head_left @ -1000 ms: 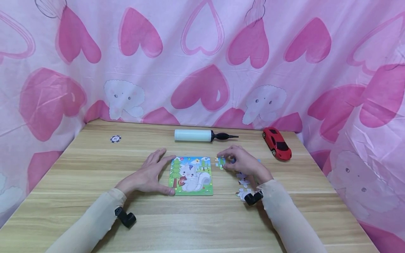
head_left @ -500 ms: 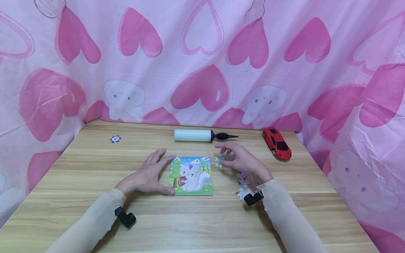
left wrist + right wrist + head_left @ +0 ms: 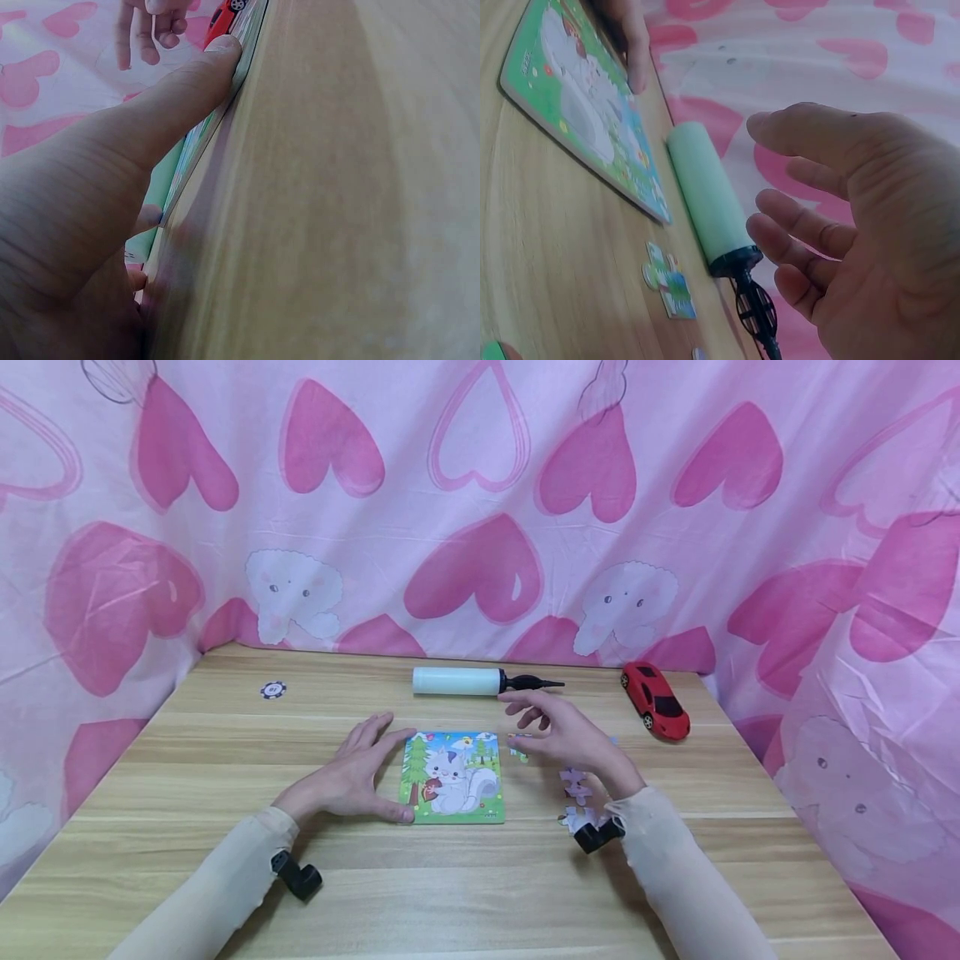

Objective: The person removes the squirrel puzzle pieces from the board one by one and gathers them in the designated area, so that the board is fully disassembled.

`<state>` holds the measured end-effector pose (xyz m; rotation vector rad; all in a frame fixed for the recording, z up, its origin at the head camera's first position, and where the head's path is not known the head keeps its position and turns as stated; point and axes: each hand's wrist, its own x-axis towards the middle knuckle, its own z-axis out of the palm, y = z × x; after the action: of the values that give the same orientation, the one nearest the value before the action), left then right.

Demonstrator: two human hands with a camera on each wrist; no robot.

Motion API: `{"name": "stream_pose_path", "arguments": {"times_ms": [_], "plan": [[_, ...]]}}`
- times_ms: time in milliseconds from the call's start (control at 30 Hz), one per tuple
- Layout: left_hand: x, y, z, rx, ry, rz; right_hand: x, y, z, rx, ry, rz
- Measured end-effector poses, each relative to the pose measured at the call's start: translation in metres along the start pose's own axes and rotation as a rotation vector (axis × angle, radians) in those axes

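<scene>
A square picture puzzle [image 3: 453, 781], printed with a grey-white squirrel among trees, lies flat on the table. My left hand [image 3: 348, 772] spreads along its left side, thumb at the near corner and index finger at the far one. In the left wrist view the thumb [image 3: 191, 90] lies on the puzzle's edge. My right hand [image 3: 562, 731] hovers to the right of the puzzle, thumb and fingers apart, with nothing between them. Below it, loose jigsaw pieces [image 3: 670, 281] lie on the wood, partly hidden by the hand in the head view.
More jigsaw pieces [image 3: 575, 789] lie beside the right wrist. Behind the puzzle is a pale hand pump [image 3: 457, 681] with a black nozzle. A red toy car [image 3: 656, 702] stands at the back right, a round chip [image 3: 273, 691] at the back left. A pink heart-print curtain [image 3: 472, 568] surrounds the table.
My right hand has lifted off the jigsaw pieces and shifted slightly up and left, its fingers spreading. My left hand and the puzzle have stayed in place.
</scene>
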<state>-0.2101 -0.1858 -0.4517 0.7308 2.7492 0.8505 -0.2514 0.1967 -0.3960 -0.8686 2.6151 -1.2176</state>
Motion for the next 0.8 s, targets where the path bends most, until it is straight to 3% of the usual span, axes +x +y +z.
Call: {"name": "stream_pose_path", "arguments": {"times_ms": [533,800], "plan": [[-0.001,0.000,0.000,0.001,0.000,-0.011,0.007,0.000,0.018,-0.031,-0.064,-0.088],[0.000,0.000,0.001,0.001,-0.002,-0.012,0.006,-0.002,0.028,-0.058,-0.125,-0.025]]}}
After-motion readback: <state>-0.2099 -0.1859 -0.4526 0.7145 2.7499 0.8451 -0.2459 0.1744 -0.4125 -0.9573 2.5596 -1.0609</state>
